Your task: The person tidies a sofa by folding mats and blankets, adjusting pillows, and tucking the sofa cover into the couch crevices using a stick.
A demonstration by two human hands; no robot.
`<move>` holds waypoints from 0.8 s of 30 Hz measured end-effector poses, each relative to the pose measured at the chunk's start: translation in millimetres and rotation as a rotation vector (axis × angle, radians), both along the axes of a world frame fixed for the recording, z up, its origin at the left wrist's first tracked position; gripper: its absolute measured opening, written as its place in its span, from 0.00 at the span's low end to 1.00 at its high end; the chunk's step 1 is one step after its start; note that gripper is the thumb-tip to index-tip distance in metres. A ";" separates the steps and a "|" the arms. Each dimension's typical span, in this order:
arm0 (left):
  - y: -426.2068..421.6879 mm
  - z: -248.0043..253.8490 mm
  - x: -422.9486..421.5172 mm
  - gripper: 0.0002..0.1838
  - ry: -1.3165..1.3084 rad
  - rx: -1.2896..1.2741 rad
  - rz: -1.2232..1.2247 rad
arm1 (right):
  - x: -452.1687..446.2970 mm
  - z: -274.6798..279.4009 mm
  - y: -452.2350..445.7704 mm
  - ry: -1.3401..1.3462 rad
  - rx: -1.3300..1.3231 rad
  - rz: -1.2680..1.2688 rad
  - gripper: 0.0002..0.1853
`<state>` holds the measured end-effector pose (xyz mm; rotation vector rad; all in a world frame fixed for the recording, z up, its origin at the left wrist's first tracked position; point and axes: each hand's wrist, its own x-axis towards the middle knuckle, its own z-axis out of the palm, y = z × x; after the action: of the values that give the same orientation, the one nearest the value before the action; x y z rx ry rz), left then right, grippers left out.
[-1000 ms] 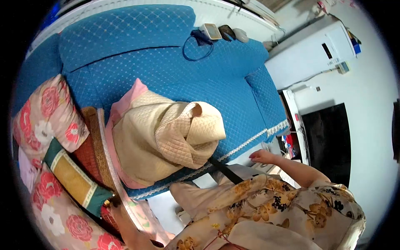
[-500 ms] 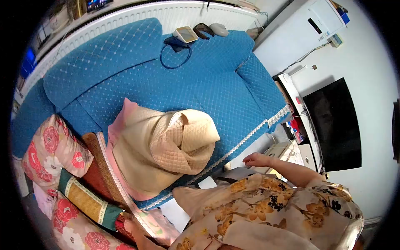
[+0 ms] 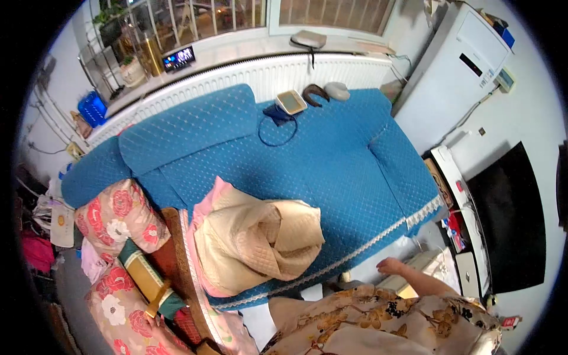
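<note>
My left hand is low at the left, beside a flowered pillow. Its fingers are closed around a narrow yellow-brown strip-like object, whose kind I cannot make out. Just beyond it lies a green cushion with a woven tan panel. My right hand hangs past the front edge of the blue sofa, its fingers loosely stretched and holding nothing. A bundled cream quilted pad with pink edging rests on the sofa, apart from both hands.
On the sofa's back seat area lie a blood pressure monitor with a blue cuff, a dark curved item and a pale rounded one. Another flowered pillow sits at left. A television and white fridge stand at right.
The view has tilted up, bringing the windowsill into sight. My left hand has moved left and now holds the yellow-brown object. My right hand still hangs by the sofa's front.
</note>
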<state>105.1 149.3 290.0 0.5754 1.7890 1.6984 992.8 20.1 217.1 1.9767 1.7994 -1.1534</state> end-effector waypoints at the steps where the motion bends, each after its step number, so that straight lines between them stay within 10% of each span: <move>1: 4.8 23.3 19.9 0.14 -0.063 0.085 0.019 | -10.7 9.3 5.5 0.032 -0.011 -0.065 0.19; 11: 10.2 150.8 420.8 0.04 0.461 0.181 -0.543 | -11.8 75.3 53.0 0.351 0.060 -0.118 0.23; 20: -37.9 169.3 741.1 0.05 0.472 0.329 -1.256 | 68.4 183.9 49.8 1.653 -0.374 -0.904 0.31; 24: -52.1 159.1 814.1 0.04 0.378 0.284 -1.465 | 91.2 186.4 28.8 1.720 -0.139 -1.127 0.28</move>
<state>919.2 97.1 449.1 1.8160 0.7501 0.7524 1084.0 48.9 403.5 1.7310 0.2939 -3.8698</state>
